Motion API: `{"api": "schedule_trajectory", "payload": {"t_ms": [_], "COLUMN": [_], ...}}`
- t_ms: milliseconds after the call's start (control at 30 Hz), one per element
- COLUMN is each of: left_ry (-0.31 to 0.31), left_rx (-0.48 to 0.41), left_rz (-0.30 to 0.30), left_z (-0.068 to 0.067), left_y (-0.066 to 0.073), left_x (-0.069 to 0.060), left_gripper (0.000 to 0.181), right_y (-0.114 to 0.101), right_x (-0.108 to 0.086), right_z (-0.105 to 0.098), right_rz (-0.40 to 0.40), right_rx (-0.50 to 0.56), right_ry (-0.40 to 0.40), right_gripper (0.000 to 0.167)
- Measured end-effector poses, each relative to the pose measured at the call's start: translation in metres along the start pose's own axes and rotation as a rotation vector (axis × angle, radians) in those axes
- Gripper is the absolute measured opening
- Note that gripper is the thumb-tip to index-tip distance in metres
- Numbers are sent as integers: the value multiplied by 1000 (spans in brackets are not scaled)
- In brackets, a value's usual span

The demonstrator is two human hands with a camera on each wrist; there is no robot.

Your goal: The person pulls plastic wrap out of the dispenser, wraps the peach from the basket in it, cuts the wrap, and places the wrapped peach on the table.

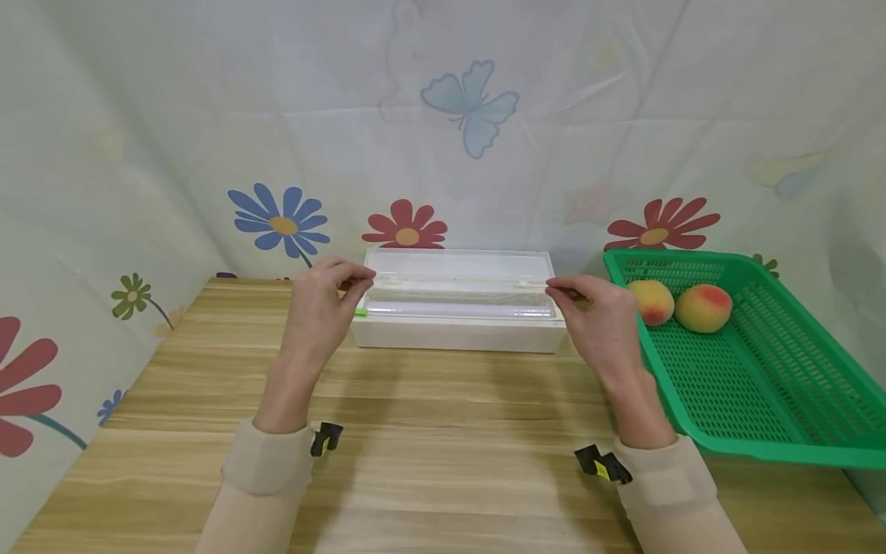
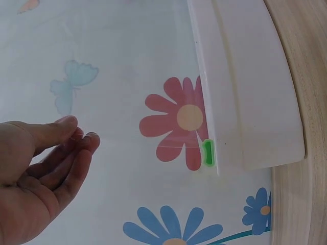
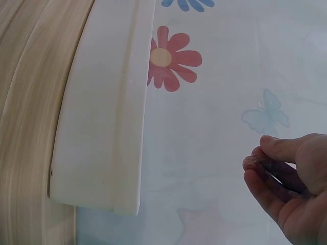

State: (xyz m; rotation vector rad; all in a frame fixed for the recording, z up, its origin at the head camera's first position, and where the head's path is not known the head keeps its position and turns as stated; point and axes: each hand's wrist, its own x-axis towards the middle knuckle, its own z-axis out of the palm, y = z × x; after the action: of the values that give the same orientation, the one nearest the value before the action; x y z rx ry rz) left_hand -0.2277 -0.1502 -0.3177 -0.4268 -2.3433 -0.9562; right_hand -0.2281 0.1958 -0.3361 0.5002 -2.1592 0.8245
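A white cling film dispenser box (image 1: pixel 460 337) stands at the back of the wooden table with its lid (image 1: pixel 457 265) raised. Inside lies a roll of clear cling film (image 1: pixel 460 310), and a small green piece (image 1: pixel 361 312) shows at the box's left end. My left hand (image 1: pixel 321 304) pinches the film's left corner between thumb and fingers, above the box. At the other end my right hand (image 1: pixel 598 319) pinches the right corner. Between them the thin film is barely visible. Both wrist views show the thumb and fingertips together, apart from the box.
To the right stands a green plastic basket (image 1: pixel 681 438) with two peaches (image 1: pixel 704 308) at its far end. A flower-printed curtain (image 1: pixel 526 185) hangs close behind the box and along the left of the table (image 1: pixel 443 462).
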Motion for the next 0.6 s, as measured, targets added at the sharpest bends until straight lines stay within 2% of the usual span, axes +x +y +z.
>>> {"api": "schedule_trajectory", "payload": {"t_ms": [133, 367, 600], "left_ry": [-9, -7, -6], "left_rx": [6, 16, 28], "left_rz": [5, 13, 13], "left_z": [-2, -7, -10], "left_y": [2, 6, 8], "left_x": [0, -2, -4], "left_gripper": [12, 12, 13], "right_y": [-2, -4, -9], "right_x": [0, 2, 1], "right_z": [-3, -6, -10], "right_rz": [10, -26, -5], "right_rx": [-2, -5, -11], "right_ry": [-1, 6, -14], "right_gripper": [9, 10, 11]}}
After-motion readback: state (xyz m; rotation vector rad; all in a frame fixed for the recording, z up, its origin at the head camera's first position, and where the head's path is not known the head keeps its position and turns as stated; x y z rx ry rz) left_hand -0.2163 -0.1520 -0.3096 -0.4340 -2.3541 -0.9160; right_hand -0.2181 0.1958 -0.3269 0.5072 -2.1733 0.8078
